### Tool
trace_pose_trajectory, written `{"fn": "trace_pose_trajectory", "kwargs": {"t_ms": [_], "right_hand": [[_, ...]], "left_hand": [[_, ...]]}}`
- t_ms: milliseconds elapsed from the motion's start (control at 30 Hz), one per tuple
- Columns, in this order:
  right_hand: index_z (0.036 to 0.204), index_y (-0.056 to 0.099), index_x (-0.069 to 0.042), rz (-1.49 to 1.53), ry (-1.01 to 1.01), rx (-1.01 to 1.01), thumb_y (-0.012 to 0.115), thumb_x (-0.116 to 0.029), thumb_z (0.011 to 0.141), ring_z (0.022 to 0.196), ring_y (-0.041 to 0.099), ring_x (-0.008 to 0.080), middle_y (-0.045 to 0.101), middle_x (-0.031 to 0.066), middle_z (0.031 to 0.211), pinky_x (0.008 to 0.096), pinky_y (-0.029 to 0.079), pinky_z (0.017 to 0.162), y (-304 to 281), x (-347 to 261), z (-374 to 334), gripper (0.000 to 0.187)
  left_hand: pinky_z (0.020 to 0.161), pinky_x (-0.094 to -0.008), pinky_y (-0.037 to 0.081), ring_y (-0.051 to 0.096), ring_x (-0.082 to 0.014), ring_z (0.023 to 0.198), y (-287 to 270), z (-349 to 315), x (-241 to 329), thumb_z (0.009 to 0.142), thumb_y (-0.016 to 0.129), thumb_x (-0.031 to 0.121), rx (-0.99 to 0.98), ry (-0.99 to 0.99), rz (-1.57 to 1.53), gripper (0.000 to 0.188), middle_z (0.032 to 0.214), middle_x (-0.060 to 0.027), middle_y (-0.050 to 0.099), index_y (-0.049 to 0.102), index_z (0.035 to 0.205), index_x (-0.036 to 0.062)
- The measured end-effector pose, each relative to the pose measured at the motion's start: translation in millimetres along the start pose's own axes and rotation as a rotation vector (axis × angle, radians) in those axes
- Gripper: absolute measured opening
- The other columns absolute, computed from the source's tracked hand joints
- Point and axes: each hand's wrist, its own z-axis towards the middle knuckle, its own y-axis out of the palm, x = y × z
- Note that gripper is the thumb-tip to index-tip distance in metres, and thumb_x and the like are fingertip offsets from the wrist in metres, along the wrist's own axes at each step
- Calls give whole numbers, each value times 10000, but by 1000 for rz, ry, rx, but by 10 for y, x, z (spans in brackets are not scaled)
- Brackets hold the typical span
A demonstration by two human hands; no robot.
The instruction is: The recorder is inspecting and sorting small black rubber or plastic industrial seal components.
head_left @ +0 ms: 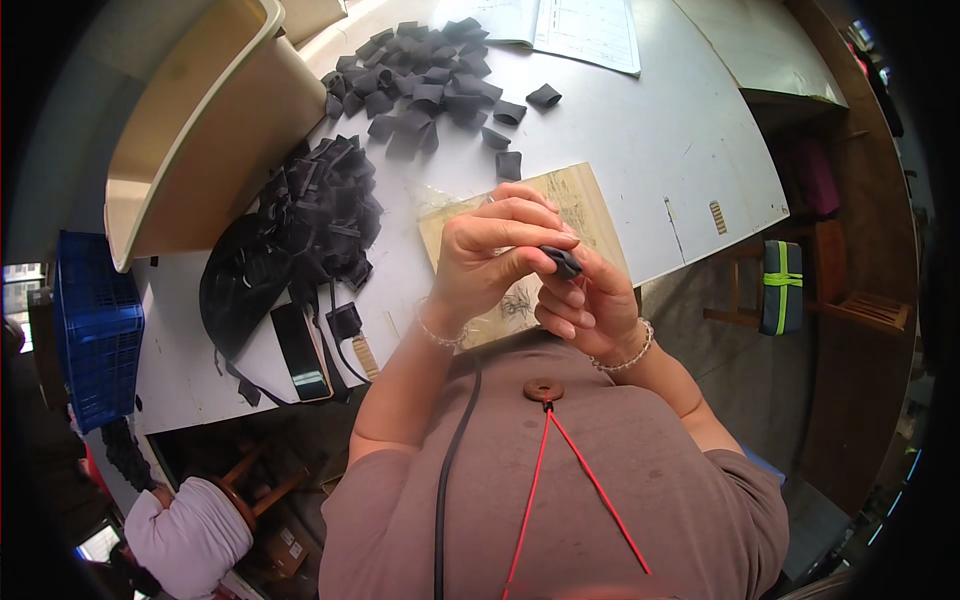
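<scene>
Both my hands meet over a pale wooden board (592,212) at the table's near side. Between them is a small folded black fabric piece (563,262). My left hand (492,238) pinches it between thumb and fingers. On its other side, my right hand (592,295) grips the same piece with bent fingers. The finer details of the piece are covered by my fingertips. Farther off lies a loose heap of similar black fabric pieces (425,85), with a few strays close to the board, such as one fabric piece (508,165).
Left of my arms, a dense black pile (325,215) lies beside a phone (298,350) and a dark cord. A large beige bin (205,130) rests at the far left, near a blue crate (100,325). Open papers (585,35) lie at the back. Another person (190,535) is at lower left.
</scene>
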Motion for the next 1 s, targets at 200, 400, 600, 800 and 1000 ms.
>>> {"fn": "trace_pose_trajectory", "kwargs": {"t_ms": [200, 400, 600, 800, 1000], "right_hand": [[986, 525, -72, 28, 23, 51, 437, -284, 960, 398, 356, 37, 443, -43, 615, 229, 421, 447, -4, 70, -5, 232], [949, 528, -71, 36, 27, 40, 425, -284, 965, 404, 358, 38, 448, -40, 626, 232, 422, 459, -18, 77, -24, 237], [954, 529, -70, 112, 8, -15, 426, -286, 967, 419, 366, 42, 444, -43, 630, 229, 419, 469, 19, 71, -18, 240], [953, 521, -79, 93, 3, 14, 437, -309, 965, 420, 360, 38, 436, -51, 625, 226, 413, 466, -47, 73, -1, 245], [929, 515, -108, 83, 20, -5, 446, -317, 964, 422, 361, 34, 436, -56, 612, 222, 403, 461, -32, 129, -5, 223]], "left_hand": [[866, -334, 414, 549, -186, 903, -4, -52, -136, 804, 671, 271, 22, -26, -206, 231, 853, -40, 689, 719, 855, 51], [846, -325, 425, 554, -188, 908, 70, -7, 26, 792, 690, 225, 146, -109, -206, 212, 873, -47, 683, 713, 889, 38], [832, -325, 442, 558, -202, 912, -24, 11, -11, 798, 689, 209, 11, 45, -28, 196, 880, -53, 680, 705, 868, 26], [841, -322, 440, 563, -189, 908, 78, -7, -62, 814, 680, 229, 61, -41, -270, 206, 835, -48, 678, 704, 857, 29], [896, -378, 417, 577, -157, 841, 34, 38, -42, 839, 653, 270, -15, -15, -242, 255, 788, -52, 664, 701, 880, 23]]}}
